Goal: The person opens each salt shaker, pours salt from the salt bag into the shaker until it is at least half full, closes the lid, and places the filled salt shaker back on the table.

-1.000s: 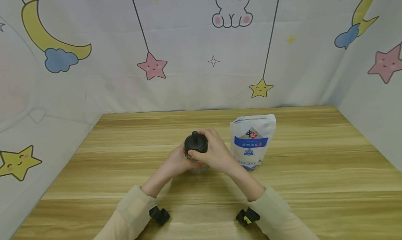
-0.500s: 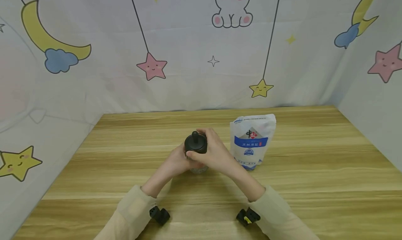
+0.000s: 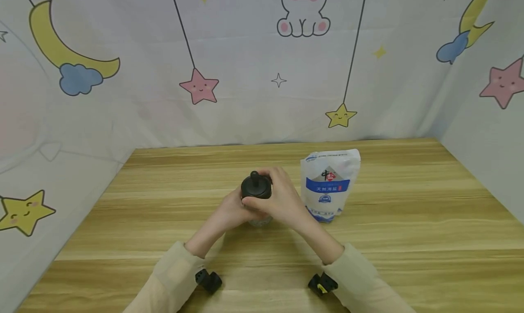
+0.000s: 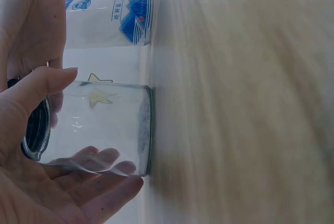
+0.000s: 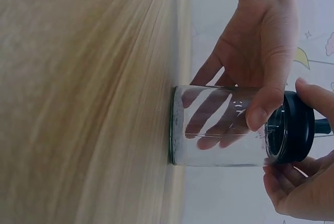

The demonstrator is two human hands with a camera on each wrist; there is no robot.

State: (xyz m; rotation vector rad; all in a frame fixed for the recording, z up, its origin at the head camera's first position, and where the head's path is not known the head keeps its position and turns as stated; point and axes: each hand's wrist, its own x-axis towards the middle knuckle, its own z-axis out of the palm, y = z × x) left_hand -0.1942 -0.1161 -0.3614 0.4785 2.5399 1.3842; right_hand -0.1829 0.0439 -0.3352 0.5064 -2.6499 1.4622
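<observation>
Glass jar (image 4: 104,130) in left hand (image 5: 250,59), well inside edges of wooden table (image 3: 409,190)

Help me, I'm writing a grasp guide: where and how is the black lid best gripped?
Grip the black lid by its round side wall, probably from the person's right: it sits upright on the glass jar, whose left side the left hand holds. The right hand grips it there; the narrow knob probably offers less purchase.
</observation>
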